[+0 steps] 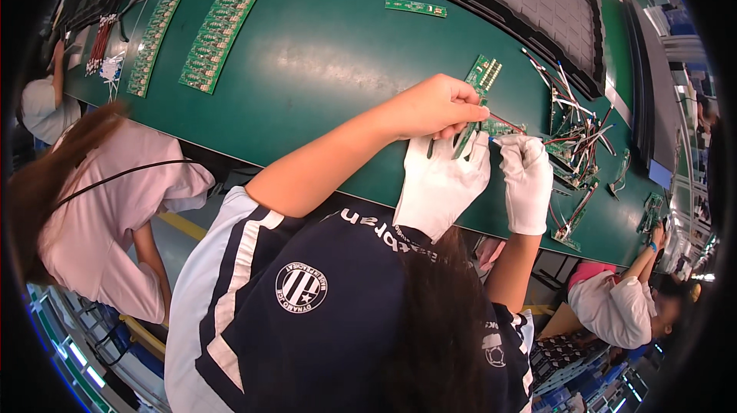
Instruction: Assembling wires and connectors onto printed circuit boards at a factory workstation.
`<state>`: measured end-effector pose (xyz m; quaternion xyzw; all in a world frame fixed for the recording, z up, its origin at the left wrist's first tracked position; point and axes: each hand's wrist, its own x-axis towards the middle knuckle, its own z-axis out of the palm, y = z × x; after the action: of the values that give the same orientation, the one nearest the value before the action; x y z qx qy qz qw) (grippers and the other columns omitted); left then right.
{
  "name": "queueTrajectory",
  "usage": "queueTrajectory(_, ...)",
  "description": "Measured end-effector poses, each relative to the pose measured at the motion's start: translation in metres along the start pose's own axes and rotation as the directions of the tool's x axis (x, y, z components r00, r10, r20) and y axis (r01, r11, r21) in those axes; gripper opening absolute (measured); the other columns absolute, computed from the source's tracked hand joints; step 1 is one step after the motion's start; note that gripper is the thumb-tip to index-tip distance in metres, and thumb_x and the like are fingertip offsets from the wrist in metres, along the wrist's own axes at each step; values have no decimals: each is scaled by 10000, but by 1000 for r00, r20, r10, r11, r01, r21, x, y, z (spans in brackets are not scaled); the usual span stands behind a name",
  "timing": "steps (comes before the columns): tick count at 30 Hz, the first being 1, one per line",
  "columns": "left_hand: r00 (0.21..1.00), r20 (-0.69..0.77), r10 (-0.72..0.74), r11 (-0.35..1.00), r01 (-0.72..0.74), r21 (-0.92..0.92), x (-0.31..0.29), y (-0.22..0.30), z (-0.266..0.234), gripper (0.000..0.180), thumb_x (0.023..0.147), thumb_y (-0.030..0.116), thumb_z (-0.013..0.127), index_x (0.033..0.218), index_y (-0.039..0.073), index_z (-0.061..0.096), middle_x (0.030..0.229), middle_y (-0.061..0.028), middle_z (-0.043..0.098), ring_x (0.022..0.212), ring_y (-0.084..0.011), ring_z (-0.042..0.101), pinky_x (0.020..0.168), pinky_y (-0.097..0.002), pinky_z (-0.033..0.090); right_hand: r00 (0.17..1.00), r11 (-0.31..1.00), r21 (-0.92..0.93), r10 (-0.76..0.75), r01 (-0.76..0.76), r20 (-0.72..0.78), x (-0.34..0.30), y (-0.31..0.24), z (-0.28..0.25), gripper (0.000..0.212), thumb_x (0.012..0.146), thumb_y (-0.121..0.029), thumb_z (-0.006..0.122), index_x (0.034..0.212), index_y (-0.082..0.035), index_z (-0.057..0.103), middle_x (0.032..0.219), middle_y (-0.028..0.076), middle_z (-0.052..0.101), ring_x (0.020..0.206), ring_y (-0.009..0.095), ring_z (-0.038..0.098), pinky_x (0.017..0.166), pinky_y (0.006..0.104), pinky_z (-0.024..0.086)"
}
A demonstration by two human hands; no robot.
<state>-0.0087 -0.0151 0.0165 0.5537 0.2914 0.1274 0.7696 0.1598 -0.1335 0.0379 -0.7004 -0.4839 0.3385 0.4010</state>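
Note:
My bare left hand pinches a narrow green circuit board between thumb and fingers, holding it tilted above the table. In a white glove, my right hand is closed beside the board's lower end, its fingertips on a thin wire with a blue tip. Another white glove sits just below my left hand, its fingers around the board's lower end; whose hand is in it, if any, I cannot tell. Behind my right fingers another green board lies partly hidden.
Wired boards lie tangled at the right on the green table. A single board lies at the back, with board panels to the left. Black trays line the far edge. Co-workers sit left and right.

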Motion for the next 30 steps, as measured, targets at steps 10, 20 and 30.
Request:
queueTrajectory(10, 980, 175, 95, 965, -48, -259, -1, -3, -2, 219, 870, 81, 481, 1045, -51, 490, 828, -154, 636, 728, -176, 648, 576, -211, 467, 994, 963, 248, 94, -107, 63, 1, -27, -4, 69, 800, -66, 558, 834, -6, 555, 688, -37, 468, 608, 36, 370, 551, 169, 298)
queueTrajectory(20, 965, 206, 163, 955, -101, -280, 1, -7, 2, 214, 879, 66, 475, 1067, -37, 480, 870, -160, 635, 787, -182, 638, 646, -230, 480, 995, 973, 207, 104, -99, -11, 7, -38, 6, 85, 813, -45, 555, 876, 4, 586, 714, -29, 527, 574, 28, 366, 522, 172, 297)
queueTrajectory(30, 969, 156, 191, 955, -146, -258, 0, -6, 4, 213, 872, 40, 476, 1074, -29, 468, 880, -152, 639, 780, -163, 625, 670, -237, 480, 995, 954, 284, 96, -99, 27, 10, -36, 8, 113, 820, -24, 547, 928, -7, 578, 753, -29, 546, 602, 11, 394, 531, 155, 307)
